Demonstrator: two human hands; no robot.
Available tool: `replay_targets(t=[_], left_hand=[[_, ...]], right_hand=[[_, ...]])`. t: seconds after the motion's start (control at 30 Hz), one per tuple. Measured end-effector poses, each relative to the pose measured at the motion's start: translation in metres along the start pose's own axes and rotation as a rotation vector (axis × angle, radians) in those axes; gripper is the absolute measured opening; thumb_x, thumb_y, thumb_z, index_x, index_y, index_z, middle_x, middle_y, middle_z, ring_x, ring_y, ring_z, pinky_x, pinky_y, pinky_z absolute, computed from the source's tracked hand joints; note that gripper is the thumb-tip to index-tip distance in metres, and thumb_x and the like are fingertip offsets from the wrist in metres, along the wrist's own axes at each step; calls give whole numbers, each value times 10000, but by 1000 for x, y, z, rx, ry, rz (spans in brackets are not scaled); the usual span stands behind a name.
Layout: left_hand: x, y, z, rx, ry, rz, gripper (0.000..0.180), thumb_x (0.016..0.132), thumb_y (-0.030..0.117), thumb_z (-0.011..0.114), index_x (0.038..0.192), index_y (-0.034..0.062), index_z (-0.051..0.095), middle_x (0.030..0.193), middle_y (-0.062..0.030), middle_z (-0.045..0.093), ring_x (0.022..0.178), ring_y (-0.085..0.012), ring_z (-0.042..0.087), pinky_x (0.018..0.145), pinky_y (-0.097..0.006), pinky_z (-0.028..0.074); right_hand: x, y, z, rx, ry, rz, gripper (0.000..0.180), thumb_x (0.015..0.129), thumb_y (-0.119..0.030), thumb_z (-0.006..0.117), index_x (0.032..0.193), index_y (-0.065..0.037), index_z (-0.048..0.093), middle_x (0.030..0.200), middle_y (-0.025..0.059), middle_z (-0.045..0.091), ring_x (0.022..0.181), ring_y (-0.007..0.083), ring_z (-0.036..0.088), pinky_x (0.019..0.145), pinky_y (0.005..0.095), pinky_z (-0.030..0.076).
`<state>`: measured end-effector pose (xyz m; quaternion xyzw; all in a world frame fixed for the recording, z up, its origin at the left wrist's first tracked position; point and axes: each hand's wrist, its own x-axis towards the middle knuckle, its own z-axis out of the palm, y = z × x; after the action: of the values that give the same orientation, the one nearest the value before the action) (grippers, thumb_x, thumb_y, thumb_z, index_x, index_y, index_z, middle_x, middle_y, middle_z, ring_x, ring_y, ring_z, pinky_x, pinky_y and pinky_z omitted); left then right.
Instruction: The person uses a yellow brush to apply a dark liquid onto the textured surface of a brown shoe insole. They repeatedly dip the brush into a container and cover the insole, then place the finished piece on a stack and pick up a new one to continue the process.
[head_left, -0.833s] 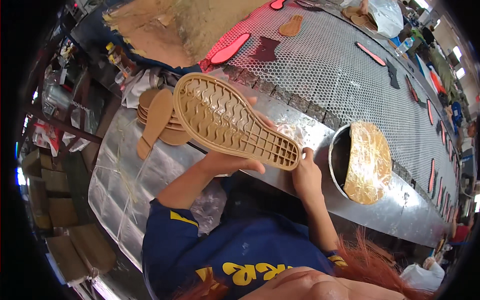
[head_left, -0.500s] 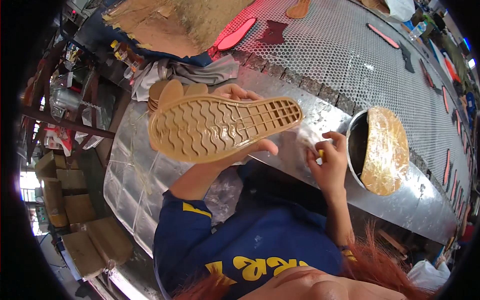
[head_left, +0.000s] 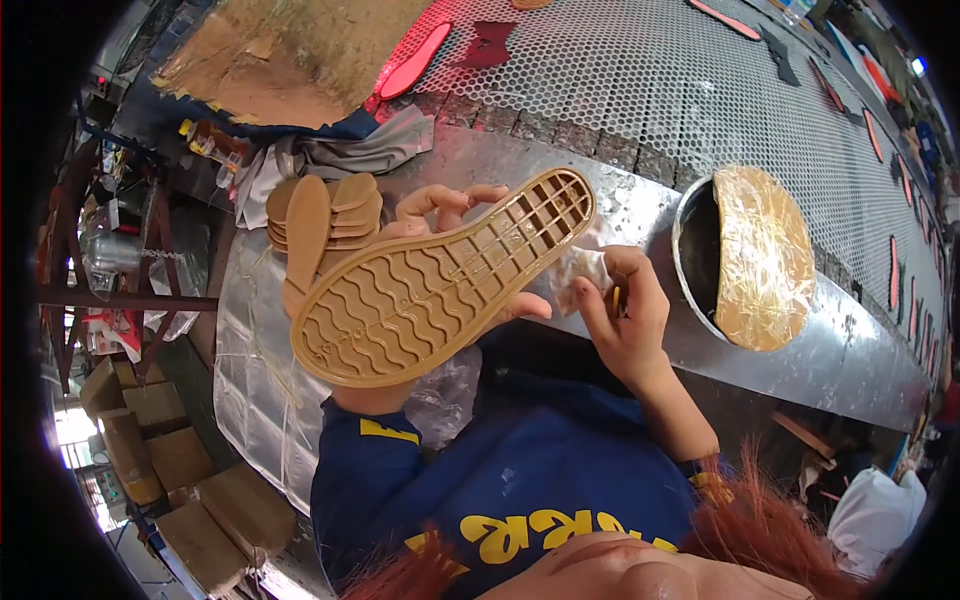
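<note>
A tan shoe sole (head_left: pixel 420 290) with wavy tread at its broad end and a square grid at its narrow end lies across my left hand (head_left: pixel 437 207). The fingers grip it from behind along the far edge, and the thumb shows at the near edge. Between the thumb and fingers of my right hand (head_left: pixel 632 312) is a crumpled white cloth (head_left: pixel 582 278). It is close by the sole's narrow end; whether they touch I cannot tell. Something small and yellow (head_left: pixel 616 298) shows at the right hand's fingers.
Stacked tan soles (head_left: pixel 340 215) lie left of the sole. A round pot (head_left: pixel 688 275), half covered by a plastic-wrapped board (head_left: pixel 765 260), stands on the metal ledge to the right. Beyond runs a mesh conveyor (head_left: pixel 600 90) with pink insoles (head_left: pixel 418 62). Cardboard boxes (head_left: pixel 240 510) are at lower left.
The sole has tilted, its narrow end up and its broad end down. My right hand has moved left with the white cloth, closer to the narrow end. The whole view has shifted a little.
</note>
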<state>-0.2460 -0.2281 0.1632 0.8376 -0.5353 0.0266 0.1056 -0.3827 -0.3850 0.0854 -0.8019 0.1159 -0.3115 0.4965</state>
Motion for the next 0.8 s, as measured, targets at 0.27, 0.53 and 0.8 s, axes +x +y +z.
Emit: replay_targets(t=[0.27,0.53,0.8], left_hand=[[2,21,5,326,85,-7,622,844,638,512,1340,263,512,1424,66,438,1299,-117,342,984,-309,334],[5,12,63,-1393,442,233,612,772,-10,700,1241,154,343,1384,-175,378,1354,-262,368,1093,-386,349],[4,-10,91,-1639,430,253,387,858,2,603,1200,106,456,1369,-271,394,1356,-396,332,1132,-489,277]], right_hand=[[-2,1,1,72,116,-136,331,771,53,702,1074,18,573,976,104,584,562,87,441,496,228,376],[-3,2,-5,12,102,-146,325,750,87,698,1058,20,621,994,104,584,619,106,510,554,233,427],[-6,-2,1,-7,70,-204,344,742,100,685,1068,8,626,973,132,575,786,214,627,679,293,505]])
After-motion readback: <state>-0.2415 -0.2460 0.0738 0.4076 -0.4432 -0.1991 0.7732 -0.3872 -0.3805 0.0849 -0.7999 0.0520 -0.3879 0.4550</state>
